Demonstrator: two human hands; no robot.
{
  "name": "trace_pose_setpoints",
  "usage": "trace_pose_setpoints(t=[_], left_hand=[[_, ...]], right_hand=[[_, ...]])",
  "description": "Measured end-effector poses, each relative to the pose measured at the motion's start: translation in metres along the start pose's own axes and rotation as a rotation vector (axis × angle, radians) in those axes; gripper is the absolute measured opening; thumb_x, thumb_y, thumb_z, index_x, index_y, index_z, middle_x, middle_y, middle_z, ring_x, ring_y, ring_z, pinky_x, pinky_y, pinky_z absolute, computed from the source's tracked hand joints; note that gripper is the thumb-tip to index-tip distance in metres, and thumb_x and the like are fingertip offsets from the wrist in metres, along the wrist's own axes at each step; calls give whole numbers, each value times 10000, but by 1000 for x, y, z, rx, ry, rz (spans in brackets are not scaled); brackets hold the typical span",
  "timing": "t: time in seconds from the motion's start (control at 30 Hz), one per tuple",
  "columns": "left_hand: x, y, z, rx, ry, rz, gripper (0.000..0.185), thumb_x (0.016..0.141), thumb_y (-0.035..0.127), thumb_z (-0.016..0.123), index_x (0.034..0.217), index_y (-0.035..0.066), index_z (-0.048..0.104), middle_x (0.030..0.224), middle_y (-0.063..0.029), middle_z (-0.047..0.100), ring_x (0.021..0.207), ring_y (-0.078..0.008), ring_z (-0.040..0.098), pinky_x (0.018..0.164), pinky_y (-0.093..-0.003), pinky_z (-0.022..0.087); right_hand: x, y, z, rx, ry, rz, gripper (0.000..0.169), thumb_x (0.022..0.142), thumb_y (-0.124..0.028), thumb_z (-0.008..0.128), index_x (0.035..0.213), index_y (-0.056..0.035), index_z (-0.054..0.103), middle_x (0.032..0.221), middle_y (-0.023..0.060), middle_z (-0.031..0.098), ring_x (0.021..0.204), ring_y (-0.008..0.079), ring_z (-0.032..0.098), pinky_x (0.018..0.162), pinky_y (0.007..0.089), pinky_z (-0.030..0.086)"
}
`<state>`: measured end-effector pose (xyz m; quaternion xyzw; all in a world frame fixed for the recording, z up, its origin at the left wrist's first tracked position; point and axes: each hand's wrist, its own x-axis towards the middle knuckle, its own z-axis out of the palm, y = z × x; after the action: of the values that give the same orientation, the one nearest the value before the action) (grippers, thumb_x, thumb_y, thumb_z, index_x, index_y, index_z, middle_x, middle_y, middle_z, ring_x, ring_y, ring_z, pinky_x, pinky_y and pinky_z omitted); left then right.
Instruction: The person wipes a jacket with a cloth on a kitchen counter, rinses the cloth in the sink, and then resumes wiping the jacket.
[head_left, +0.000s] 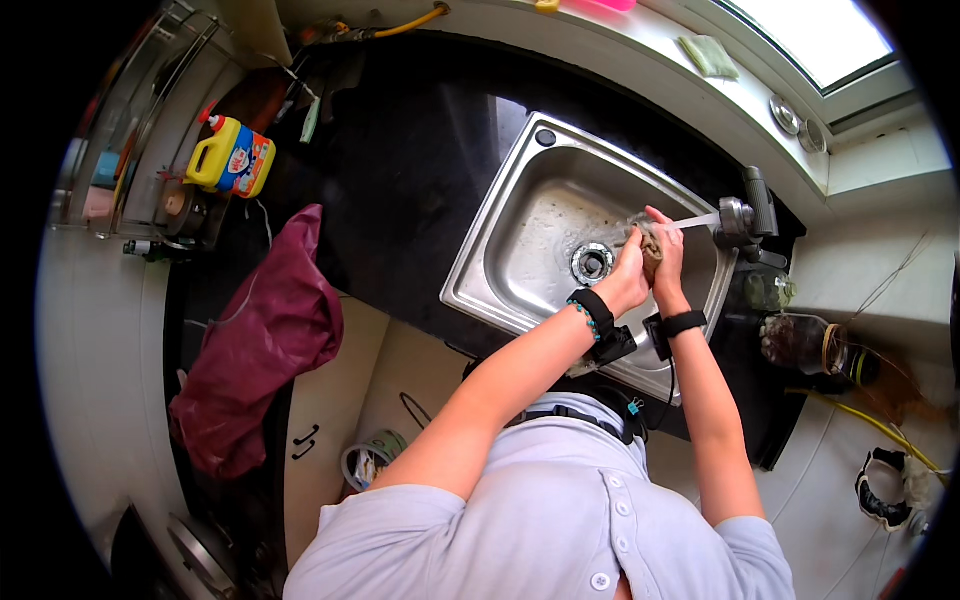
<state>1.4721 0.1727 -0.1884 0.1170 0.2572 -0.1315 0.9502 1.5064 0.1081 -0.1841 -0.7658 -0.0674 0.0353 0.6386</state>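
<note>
Over the right part of a stainless steel sink (536, 217), a wet brown cloth (649, 251) is bunched between my two hands. My left hand (628, 276) grips it from the left side, and my right hand (668, 255) presses on it from the right. A stream of water runs from the grey faucet (739, 217) onto the cloth and my right fingers. The metal drain strainer (592, 263) lies in the sink floor, just left of my left hand. Part of the cloth is hidden by my fingers.
A yellow detergent jug (231, 157) with a red cap and a maroon plastic cover (259, 345) are on the black counter (405, 180) at left. Glass jars (802, 343) stand right of the sink. A folded green cloth (708, 57) lies on the windowsill. Below is a bin (371, 457).
</note>
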Motion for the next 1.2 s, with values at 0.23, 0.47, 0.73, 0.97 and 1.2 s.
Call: trace_pose_setpoints(t=[0.23,0.47,0.73,0.97,1.2], left_hand=[[-4,26,-1,49,78,-136,786,818,764,188,1055,107,548,1025,-98,604,976,-238,576,793,-387,495],[28,0,-28,82,-177,-57,787,855,716,201,1238,90,486,1221,-111,545,1141,-252,505,986,-424,385],[4,36,-12,4,10,-191,385,951,341,372,1176,66,519,1158,-88,581,1030,-236,574,926,-410,441],[-19,46,-6,275,186,-205,401,911,444,361,1067,125,546,1060,-69,594,951,-218,579,766,-393,477],[2,26,-20,379,211,-100,357,917,495,395,911,173,551,765,9,597,581,-128,551,442,-270,405]], right_hand=[[-40,-30,25,-228,2,-64,333,904,-237,521,1210,-107,534,1203,118,511,1161,249,407,981,343,329],[-2,-19,10,-18,65,23,300,918,-267,514,963,8,626,881,82,652,802,151,593,743,280,463],[-8,-26,10,404,200,434,362,910,-349,530,909,2,620,863,62,634,782,147,587,738,292,462],[2,-8,-20,529,73,346,361,877,-119,500,1234,-64,489,1046,49,551,948,162,556,842,309,457],[-19,-30,19,-590,-6,-187,269,895,-326,526,1114,-171,510,1014,163,560,882,385,569,735,439,461]])
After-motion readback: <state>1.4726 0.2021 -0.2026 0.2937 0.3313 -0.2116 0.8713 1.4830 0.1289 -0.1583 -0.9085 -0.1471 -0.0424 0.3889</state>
